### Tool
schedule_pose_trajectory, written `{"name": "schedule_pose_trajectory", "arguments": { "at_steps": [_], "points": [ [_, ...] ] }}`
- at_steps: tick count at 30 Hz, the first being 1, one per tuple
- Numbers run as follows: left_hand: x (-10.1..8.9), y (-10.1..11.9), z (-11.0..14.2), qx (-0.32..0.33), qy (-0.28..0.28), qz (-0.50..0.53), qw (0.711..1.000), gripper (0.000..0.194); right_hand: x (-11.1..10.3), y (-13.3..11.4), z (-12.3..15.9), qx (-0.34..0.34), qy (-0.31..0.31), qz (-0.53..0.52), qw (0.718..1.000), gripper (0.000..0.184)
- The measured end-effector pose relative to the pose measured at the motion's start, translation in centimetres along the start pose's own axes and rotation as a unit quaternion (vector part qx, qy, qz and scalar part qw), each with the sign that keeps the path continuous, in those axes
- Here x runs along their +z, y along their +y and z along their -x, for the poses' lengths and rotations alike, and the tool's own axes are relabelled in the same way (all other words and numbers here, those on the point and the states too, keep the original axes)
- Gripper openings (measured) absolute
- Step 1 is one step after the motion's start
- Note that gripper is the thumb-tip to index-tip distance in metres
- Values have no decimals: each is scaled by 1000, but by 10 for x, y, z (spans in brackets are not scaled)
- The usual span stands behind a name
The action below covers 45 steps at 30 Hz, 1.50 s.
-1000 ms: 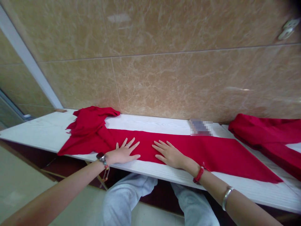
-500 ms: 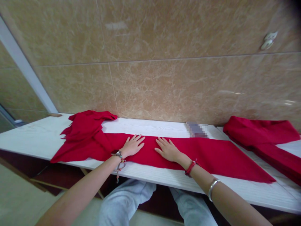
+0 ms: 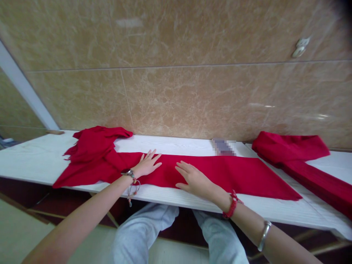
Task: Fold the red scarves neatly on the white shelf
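Observation:
A long strip of red cloth [image 3: 242,176] lies spread along the white tabletop, its right end cut at a slant. My left hand [image 3: 146,165] rests on the strip with its fingers spread, near where the cloth turns into a crumpled heap [image 3: 93,146]. To its right, my right hand [image 3: 195,179] is over the same strip, palm down, thumb apart and fingers stretched closer together; whether it touches the cloth I cannot tell. Neither hand holds anything.
A second, folded red cloth [image 3: 286,146] lies at the right end of the table [image 3: 176,200]. A blurred-out flat item [image 3: 223,147] sits behind the strip by the tiled wall [image 3: 192,99]. Open shelves [image 3: 68,205] are below. A white wall fitting [image 3: 300,47] is at upper right.
The view has shifted slightly. My right hand has drawn its fingers closer together and appears raised a little from the cloth. My left hand remains flat on the strip.

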<state>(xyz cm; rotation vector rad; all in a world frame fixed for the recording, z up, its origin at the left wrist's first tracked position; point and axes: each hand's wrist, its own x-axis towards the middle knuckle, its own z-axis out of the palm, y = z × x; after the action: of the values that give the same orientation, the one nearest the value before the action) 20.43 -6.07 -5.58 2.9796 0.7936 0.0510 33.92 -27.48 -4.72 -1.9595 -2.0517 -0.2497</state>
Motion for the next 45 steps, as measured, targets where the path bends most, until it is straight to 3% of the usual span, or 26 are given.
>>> {"name": "schedule_pose_trajectory", "arguments": {
  "at_steps": [3,9,19,24,28,32,37,42,45],
  "points": [
    [-5,9,-13,89,1,3,996,51,-8,-28,-2,-56,-20,26,998,37],
    [-17,31,-57,205,-40,46,977,43,-8,-45,-4,-24,-84,116,989,24],
    [-16,34,-108,184,-95,159,965,18,3,-44,-3,13,-18,165,986,13],
    [-13,42,-125,183,-118,228,949,16,5,-46,1,28,-36,170,984,15],
    [-21,47,-131,179,-102,280,938,15,-6,-42,3,21,-20,184,982,14],
    [-43,59,-131,183,-69,335,922,25,-32,-30,13,24,36,217,975,13],
    [-79,109,-137,200,-40,392,897,31,-78,-4,44,44,94,286,953,16],
    [-103,190,-155,234,-49,449,861,25,-126,35,96,79,87,339,933,22],
    [-104,241,-172,275,-47,423,862,25,-143,63,130,102,81,368,921,25]
  ]
}}
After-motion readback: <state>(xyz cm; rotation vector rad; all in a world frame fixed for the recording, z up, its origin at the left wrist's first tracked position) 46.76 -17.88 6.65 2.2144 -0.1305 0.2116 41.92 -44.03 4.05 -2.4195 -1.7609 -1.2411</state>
